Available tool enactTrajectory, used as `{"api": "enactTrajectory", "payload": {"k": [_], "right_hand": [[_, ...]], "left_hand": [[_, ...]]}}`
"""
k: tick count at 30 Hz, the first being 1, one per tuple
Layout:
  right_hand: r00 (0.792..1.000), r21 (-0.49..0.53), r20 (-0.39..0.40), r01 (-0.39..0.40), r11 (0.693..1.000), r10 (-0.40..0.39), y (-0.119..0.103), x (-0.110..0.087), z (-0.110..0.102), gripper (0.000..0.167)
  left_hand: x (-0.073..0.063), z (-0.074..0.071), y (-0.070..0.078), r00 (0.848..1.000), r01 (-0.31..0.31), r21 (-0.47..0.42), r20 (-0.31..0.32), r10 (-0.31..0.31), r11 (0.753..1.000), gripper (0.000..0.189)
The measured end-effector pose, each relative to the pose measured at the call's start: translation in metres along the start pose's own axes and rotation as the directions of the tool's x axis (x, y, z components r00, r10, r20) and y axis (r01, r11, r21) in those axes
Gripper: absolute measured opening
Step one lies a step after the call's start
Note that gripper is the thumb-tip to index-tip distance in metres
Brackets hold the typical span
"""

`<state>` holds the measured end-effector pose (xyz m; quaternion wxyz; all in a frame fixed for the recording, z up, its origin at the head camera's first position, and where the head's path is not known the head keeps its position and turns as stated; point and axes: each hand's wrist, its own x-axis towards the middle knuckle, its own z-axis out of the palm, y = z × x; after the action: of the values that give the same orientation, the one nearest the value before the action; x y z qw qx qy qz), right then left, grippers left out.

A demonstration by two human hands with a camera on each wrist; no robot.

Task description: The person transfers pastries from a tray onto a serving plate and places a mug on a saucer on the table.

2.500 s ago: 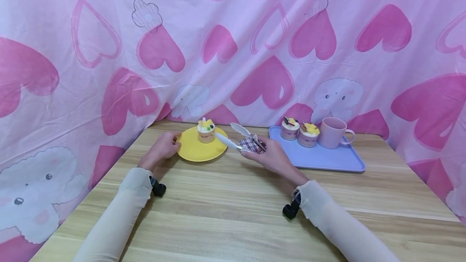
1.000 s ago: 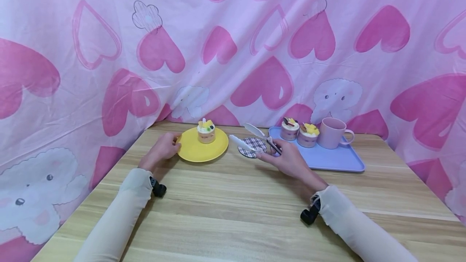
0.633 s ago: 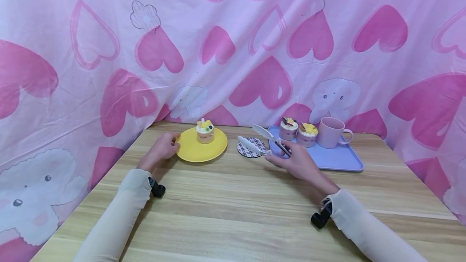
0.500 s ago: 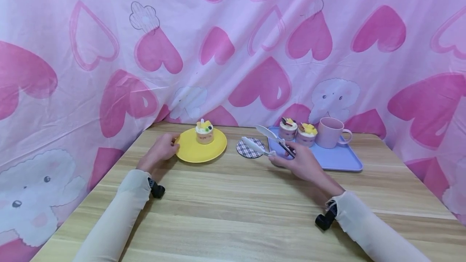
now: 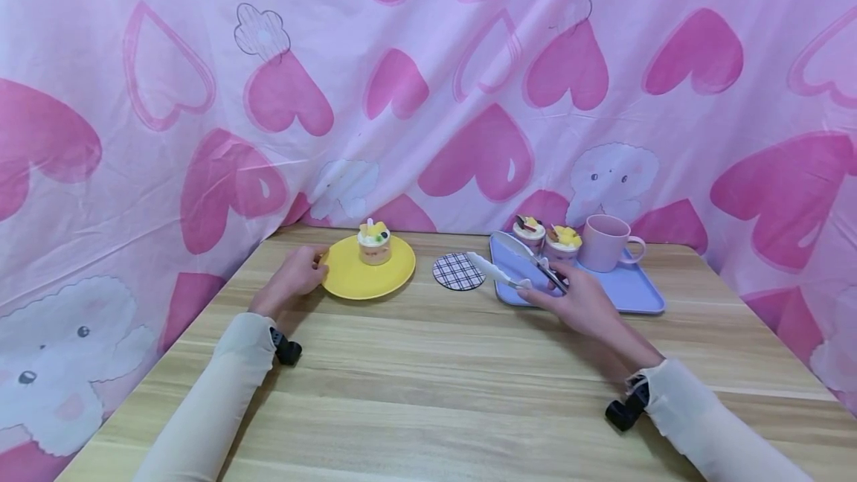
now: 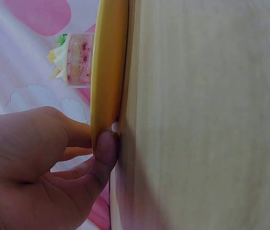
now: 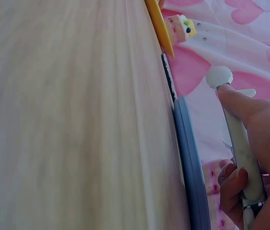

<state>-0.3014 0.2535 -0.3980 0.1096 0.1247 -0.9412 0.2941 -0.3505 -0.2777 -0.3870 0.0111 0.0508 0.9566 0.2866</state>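
Observation:
At the left, my left hand (image 5: 293,277) pinches the rim of a round yellow plate (image 5: 348,281); the left wrist view shows thumb and fingers on either side of that rim. One fruit-topped dessert cup (image 5: 375,245) stands upright on the plate. My right hand (image 5: 581,302) grips a pair of serving tongs (image 7: 240,148), whose white ends are spread apart with nothing between them. In the head view the tongs overlap the left part of a blue tray (image 5: 636,292). Two more dessert cups, one nearer (image 5: 562,242) and one behind it (image 5: 528,232), stand there.
A pink mug (image 5: 605,244) stands on the tray, right of the cups, its handle to the right. Between plate and tray lies a round checked coaster (image 5: 459,271). A pink heart-patterned cloth (image 5: 482,155) hangs behind the wooden table (image 5: 415,393).
My right hand has carried the spread tongs rightward, from beside the plate, past the coaster, to over the tray's left side. My left hand keeps its hold on the plate.

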Motion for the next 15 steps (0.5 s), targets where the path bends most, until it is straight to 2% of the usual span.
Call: {"api": "enactTrajectory", "payload": {"k": [7, 15], "right_hand": [[1.000, -0.023, -0.016, 0.009, 1.000, -0.010, 0.011, -0.007, -0.010, 0.094], [0.999, -0.032, -0.006, -0.034, 0.999, 0.034, 0.022, -0.016, -0.022, 0.104]], "left_hand": [[-0.001, -0.001, -0.001, 1.000, -0.017, 0.009, -0.011, 0.017, 1.000, 0.058], [-0.002, 0.001, 0.000, 1.000, -0.025, 0.010, -0.017, 0.025, 1.000, 0.058]]}}
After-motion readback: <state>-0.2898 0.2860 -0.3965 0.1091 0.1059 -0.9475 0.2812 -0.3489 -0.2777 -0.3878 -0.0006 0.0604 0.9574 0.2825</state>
